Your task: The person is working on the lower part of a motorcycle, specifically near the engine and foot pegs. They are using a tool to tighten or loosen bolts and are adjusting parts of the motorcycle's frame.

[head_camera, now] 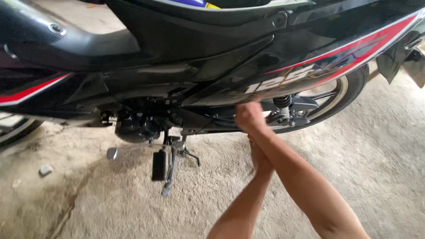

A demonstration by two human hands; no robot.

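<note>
Motorcycle (186,66) bodywork fills the upper half of your view, black and glossy with red and white stripes, standing on a rough concrete floor (354,168).

Nearest to you, your two forearms rise from the bottom edge, which cuts them off, and they cross one another. Your right hand (249,117) is the upper one, pressed against the lower edge of the side panel (248,75), just left of the rear shock spring (282,102). Its fingers curl up under the panel rim, so you cannot see their tips or tell what, if anything, they grip. Your left hand (260,160) sits lower, behind the right forearm; most of it is covered, and whether its fingers are open or closed cannot be told.

Left of your hands, a footpeg (158,165) hangs down, with the side stand (169,170) beside it, planted on the floor. Above them the engine (135,127) sits in deep shadow, and its details are hard to make out. A small round shiny piece (112,153) shows just left of the footpeg; what it belongs to is unclear.

Farther back, the rear wheel (349,90) shows only as an arc of tyre and rim behind the panel. The front wheel (15,130) is cut off at the left edge. The seat (212,6) is cropped by the top of the view.
</note>
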